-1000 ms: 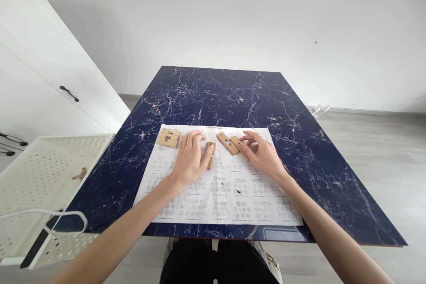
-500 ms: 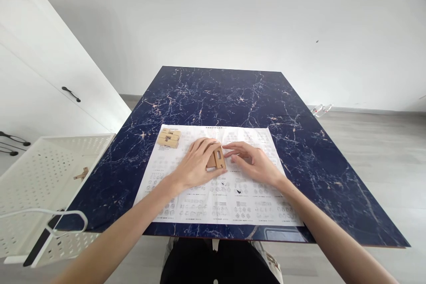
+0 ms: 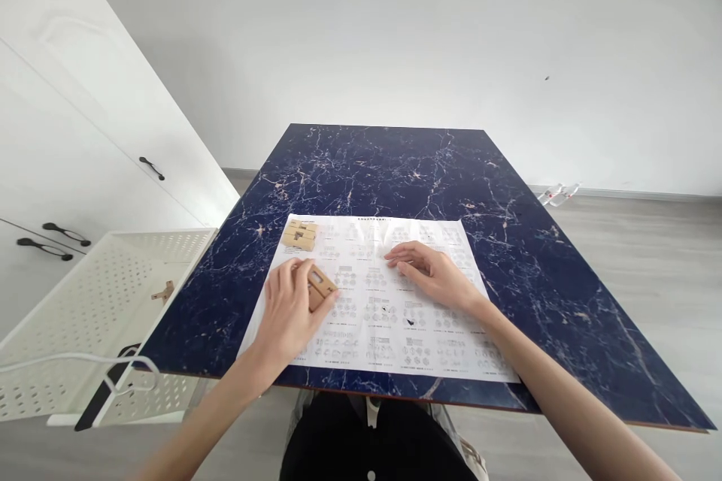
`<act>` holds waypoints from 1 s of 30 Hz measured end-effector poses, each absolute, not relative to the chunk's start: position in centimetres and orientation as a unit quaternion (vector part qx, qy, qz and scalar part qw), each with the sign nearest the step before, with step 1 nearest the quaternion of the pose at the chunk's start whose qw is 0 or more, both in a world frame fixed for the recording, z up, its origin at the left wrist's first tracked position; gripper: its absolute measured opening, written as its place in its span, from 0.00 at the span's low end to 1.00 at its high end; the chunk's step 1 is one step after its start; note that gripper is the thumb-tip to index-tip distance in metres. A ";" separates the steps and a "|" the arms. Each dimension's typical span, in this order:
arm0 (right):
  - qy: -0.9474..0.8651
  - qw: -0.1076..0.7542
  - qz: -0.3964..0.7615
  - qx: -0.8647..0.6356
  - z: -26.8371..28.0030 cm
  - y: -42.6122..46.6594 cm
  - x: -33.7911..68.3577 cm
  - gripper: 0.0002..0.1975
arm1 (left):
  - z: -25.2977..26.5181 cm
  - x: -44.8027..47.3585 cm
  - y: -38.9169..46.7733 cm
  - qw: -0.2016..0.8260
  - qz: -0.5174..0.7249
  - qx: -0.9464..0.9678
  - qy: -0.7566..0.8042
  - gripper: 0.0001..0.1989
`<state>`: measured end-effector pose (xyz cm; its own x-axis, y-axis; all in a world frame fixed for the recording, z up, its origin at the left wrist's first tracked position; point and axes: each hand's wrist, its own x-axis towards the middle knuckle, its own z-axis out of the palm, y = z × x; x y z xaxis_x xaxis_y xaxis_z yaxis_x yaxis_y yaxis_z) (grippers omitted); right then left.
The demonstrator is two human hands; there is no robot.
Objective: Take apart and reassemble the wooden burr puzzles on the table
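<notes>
My left hand [image 3: 290, 308] is closed around a wooden puzzle block [image 3: 323, 285], brown with a slot in its top face. The fingers hide part of its left side. It sits over the left part of a large printed instruction sheet [image 3: 372, 368], which shows rows of small diagrams. My right hand [image 3: 432, 274] rests on the sheet's right half with fingers loosely bent and apart, holding nothing. At the sheet's upper left corner is a picture of an assembled wooden block puzzle [image 3: 300, 234].
The sheet lies on a dark blue marbled table [image 3: 383, 165]. Left of it stands a white perforated basket [image 3: 84, 293] with a small wooden piece [image 3: 163, 291] inside and a white cable [image 3: 73, 359] across it. White cabinets [image 3: 101, 113] are farther left.
My left hand has moved left with the wooden block, away from my right hand. The right hand stays in about the same spot. The view has shifted slightly left.
</notes>
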<state>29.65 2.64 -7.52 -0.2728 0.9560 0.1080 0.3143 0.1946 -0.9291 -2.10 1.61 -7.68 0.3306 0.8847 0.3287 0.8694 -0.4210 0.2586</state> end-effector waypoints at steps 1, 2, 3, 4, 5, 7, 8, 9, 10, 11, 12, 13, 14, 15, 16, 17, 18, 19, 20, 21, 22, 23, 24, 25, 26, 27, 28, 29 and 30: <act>-0.674 0.379 0.426 -0.470 -7.6 2.6 29.6 0.13 | -7.8 -2.8 1.8 0.000 0.212 0.805 0.554 0.31; -0.672 0.380 0.427 -0.470 -7.6 2.6 29.6 0.13 | -7.9 -3.5 2.2 -0.014 0.214 0.793 0.570 0.31; -0.671 0.382 0.428 -0.470 -7.6 2.6 29.6 0.12 | -8.0 -4.1 2.7 -0.023 0.216 0.782 0.585 0.32; -0.670 0.384 0.428 -0.469 -7.5 2.6 29.6 0.12 | -8.0 -4.6 3.3 -0.029 0.218 0.772 0.597 0.33; -0.669 0.386 0.428 -0.470 -7.5 2.6 29.5 0.12 | -7.9 -4.9 3.9 -0.033 0.218 0.764 0.606 0.34; -0.666 0.386 0.429 -0.473 -7.4 2.5 29.5 0.12 | -7.6 -5.3 5.1 -0.047 0.224 0.760 0.609 0.35; -0.664 0.385 0.430 -0.475 -7.4 2.5 29.5 0.12 | -7.4 -5.3 5.5 -0.060 0.232 0.761 0.603 0.36; -0.663 0.384 0.431 -0.476 -7.3 2.6 29.5 0.12 | -7.0 -5.1 5.7 -0.073 0.240 0.767 0.591 0.36; -0.663 0.381 0.432 -0.478 -7.3 2.6 29.5 0.12 | -6.7 -4.6 5.8 -0.081 0.248 0.776 0.574 0.36; -0.664 0.378 0.432 -0.480 -7.3 2.6 29.5 0.12 | -6.4 -4.0 5.8 -0.081 0.254 0.792 0.550 0.35; -0.665 0.376 0.430 -0.481 -7.3 2.6 29.5 0.12 | -6.1 -3.1 5.6 -0.065 0.254 0.811 0.523 0.32; -0.666 0.376 0.428 -0.482 -7.3 2.7 29.5 0.11 | -5.9 -2.1 5.4 -0.039 0.250 0.832 0.494 0.29; -0.665 0.377 0.427 -0.483 -7.3 2.7 29.5 0.11 | -5.8 -0.9 5.3 -0.006 0.237 0.853 0.465 0.26; -0.664 0.379 0.428 -0.482 -7.3 2.7 29.4 0.11 | -5.7 0.3 5.2 0.029 0.223 0.870 0.439 0.25; -0.662 0.383 0.430 -0.480 -7.4 2.7 29.4 0.11 | -5.7 1.6 5.3 0.068 0.208 0.888 0.404 0.24; -0.659 0.387 0.433 -0.477 -7.4 2.7 29.4 0.11 | -5.8 2.8 5.5 0.104 0.194 0.905 0.364 0.24; -0.656 0.392 0.436 -0.475 -7.4 2.7 29.4 0.11 | -5.9 3.9 5.8 0.133 0.188 0.914 0.333 0.23; -0.654 0.396 0.437 -0.474 -7.5 2.6 29.4 0.11 | -6.1 4.9 6.3 0.149 0.187 0.919 0.314 0.23; -0.652 0.398 0.438 -0.474 -7.5 2.6 29.4 0.11 | -6.2 5.7 6.9 0.156 0.187 0.921 0.303 0.22; -0.650 0.400 0.436 -0.477 -7.6 2.7 29.4 0.11 | -6.4 6.3 7.5 0.162 0.187 0.923 0.295 0.21; -0.648 0.401 0.433 -0.481 -7.6 2.7 29.5 0.11 | -6.5 6.8 8.1 0.166 0.190 0.923 0.291 0.19; -0.645 0.401 0.432 -0.486 -7.7 2.8 29.6 0.10 | -6.6 7.0 8.5 0.170 0.196 0.922 0.289 0.19; -0.642 0.400 0.433 -0.490 -7.7 3.0 29.6 0.10 | -6.8 7.1 8.9 0.173 0.201 0.920 0.287 0.18; -0.637 0.398 0.438 -0.493 -7.7 3.3 29.8 0.10 | -6.8 7.0 9.2 0.177 0.205 0.919 0.286 0.18; -0.632 0.396 0.447 -0.495 -7.6 3.6 29.8 0.10 | -6.9 6.8 9.4 0.180 0.207 0.919 0.284 0.17; -0.627 0.393 0.457 -0.494 -7.6 3.9 29.9 0.10 | -6.9 6.7 9.5 0.183 0.207 0.918 0.284 0.17; -0.622 0.388 0.469 -0.493 -7.5 4.1 30.0 0.10 | -6.9 6.4 9.5 0.185 0.208 0.917 0.286 0.17; -0.619 0.383 0.479 -0.492 -7.4 4.4 30.0 0.10 | -6.9 6.3 9.5 0.186 0.208 0.916 0.288 0.17; -0.615 0.381 0.485 -0.491 -7.3 4.5 30.0 0.11 | -6.9 6.1 9.5 0.186 0.210 0.915 0.290 0.17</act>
